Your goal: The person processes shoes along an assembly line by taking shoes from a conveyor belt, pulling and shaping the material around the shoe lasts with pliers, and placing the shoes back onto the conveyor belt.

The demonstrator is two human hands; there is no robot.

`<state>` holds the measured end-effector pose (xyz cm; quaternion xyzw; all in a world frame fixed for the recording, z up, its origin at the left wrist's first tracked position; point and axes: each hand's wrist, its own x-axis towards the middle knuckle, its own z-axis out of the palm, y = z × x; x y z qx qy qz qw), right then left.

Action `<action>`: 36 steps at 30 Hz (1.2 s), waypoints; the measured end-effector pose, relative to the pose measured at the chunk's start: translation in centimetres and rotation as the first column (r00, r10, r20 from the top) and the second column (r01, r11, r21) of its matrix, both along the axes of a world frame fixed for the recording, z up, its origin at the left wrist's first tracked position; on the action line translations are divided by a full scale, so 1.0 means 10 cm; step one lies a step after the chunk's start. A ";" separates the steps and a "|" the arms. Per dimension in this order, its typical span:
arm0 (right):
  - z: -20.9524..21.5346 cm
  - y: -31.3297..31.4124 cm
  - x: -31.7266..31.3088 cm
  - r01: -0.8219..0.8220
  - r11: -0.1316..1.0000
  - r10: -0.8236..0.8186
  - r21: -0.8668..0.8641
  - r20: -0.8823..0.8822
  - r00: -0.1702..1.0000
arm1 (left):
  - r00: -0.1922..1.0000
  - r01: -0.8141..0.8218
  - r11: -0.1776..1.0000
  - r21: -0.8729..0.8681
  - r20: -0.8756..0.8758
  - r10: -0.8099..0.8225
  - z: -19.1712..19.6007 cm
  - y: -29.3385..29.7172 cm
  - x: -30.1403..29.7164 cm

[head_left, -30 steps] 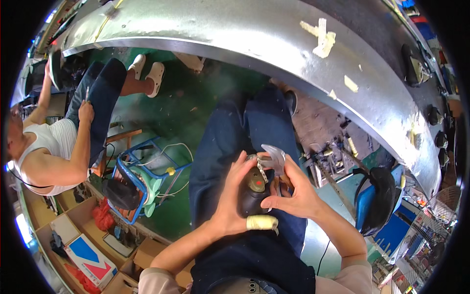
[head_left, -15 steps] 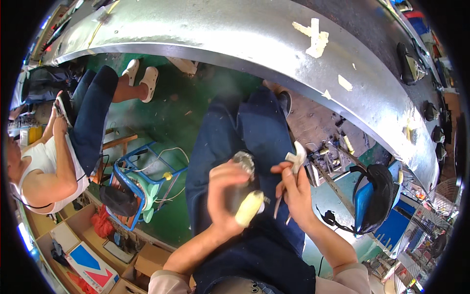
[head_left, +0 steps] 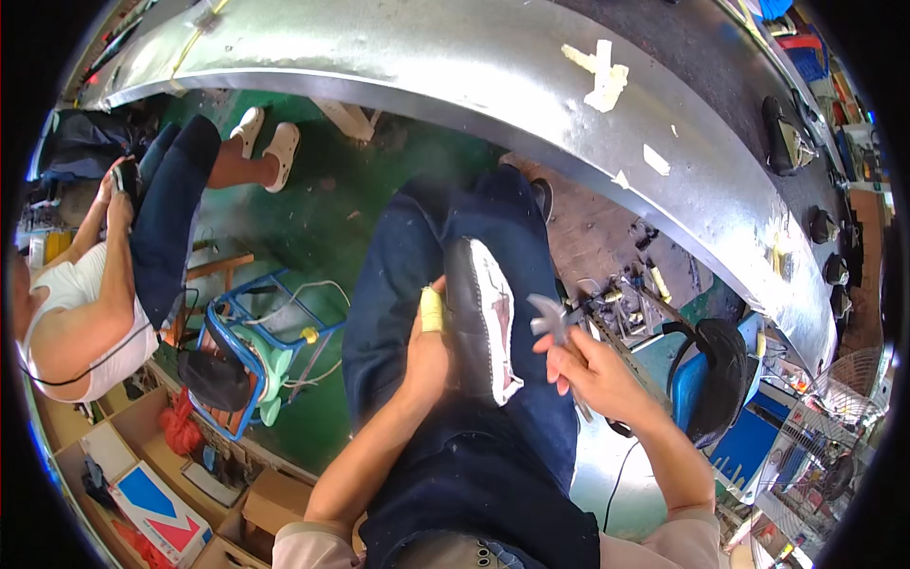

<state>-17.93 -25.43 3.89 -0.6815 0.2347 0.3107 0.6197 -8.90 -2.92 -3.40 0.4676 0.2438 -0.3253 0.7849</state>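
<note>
My left hand [head_left: 428,356] is closed around the side of a dark shoe upper [head_left: 466,313] that stands lengthwise over my lap. Yellow tape [head_left: 432,310] wraps its thumb; the other fingers are hidden behind the shoe. The shoe's underside faces right, with a pale, ragged edge [head_left: 493,303] and a pinkish-brown middle. Just right of the shoe, not touching it, my right hand [head_left: 590,373] grips metal pincers [head_left: 548,318]. Their hammer-like head points up and is smeared by motion. The handles poke out below the palm.
A curved metal-edged bench [head_left: 408,90] spans the far side, with tape scraps on it and dark shoes [head_left: 789,137] at right. On the left sit a blue-framed stool [head_left: 248,356] and another person [head_left: 95,303] holding a shoe. Near my right elbow is a blue chair [head_left: 697,389] with a black bag.
My left hand now holds the shoe lengthwise with its underside turned right; before, its blurred fingers were over it. The pincers have tipped leftward toward the shoe, and the view has shifted slightly.
</note>
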 end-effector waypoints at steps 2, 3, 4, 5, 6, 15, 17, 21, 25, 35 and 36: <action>0.02 -0.09 -0.01 -0.168 0.983 0.170 0.072 -0.031 0.985 | 0.996 0.012 1.000 0.002 0.085 -0.012 -0.08 0.03 -0.08; 0.01 -0.07 -0.02 -0.208 0.960 0.218 0.187 -0.036 0.975 | 0.985 0.030 1.000 0.006 0.172 -0.031 -0.14 0.05 -0.12; -0.01 -0.05 -0.01 -0.234 0.927 0.256 0.294 -0.038 0.966 | 0.965 0.059 0.998 0.006 0.257 -0.058 -0.17 0.05 -0.11; -0.02 -0.05 0.09 -0.282 0.911 0.323 0.300 -0.097 0.941 | 0.938 0.125 0.992 0.014 0.324 -0.123 -0.17 0.05 -0.11; -0.03 -0.08 0.17 -0.274 0.915 0.315 0.297 -0.097 0.944 | 0.937 0.134 0.991 0.011 0.324 -0.130 -0.19 0.06 -0.10; 0.11 0.17 0.49 -0.551 0.570 0.784 -0.610 0.204 0.586 | 0.820 0.354 0.923 0.154 0.423 -0.385 -0.30 0.22 -0.13; 0.27 0.15 0.57 -0.590 0.587 0.762 -0.554 0.132 0.634 | 0.709 0.401 0.871 0.284 0.505 -0.491 -0.23 0.22 -0.10; 0.19 0.24 0.59 -0.524 0.762 0.605 -0.380 0.130 0.786 | 0.840 0.356 0.930 0.090 0.405 -0.361 -0.48 0.33 -0.11; 0.21 0.16 0.51 -0.404 0.461 0.820 -0.791 0.206 0.534 | 0.762 0.442 0.870 0.220 0.420 -0.493 -0.42 0.28 -0.10; -0.18 0.48 0.23 -0.299 0.675 0.619 -0.675 0.298 0.726 | 0.934 0.296 0.951 -0.091 0.238 -0.268 -0.27 0.24 -0.12; -0.18 0.54 0.20 -0.301 0.671 0.625 -0.678 0.298 0.722 | 0.933 0.287 0.957 -0.043 0.238 -0.269 -0.29 0.20 -0.12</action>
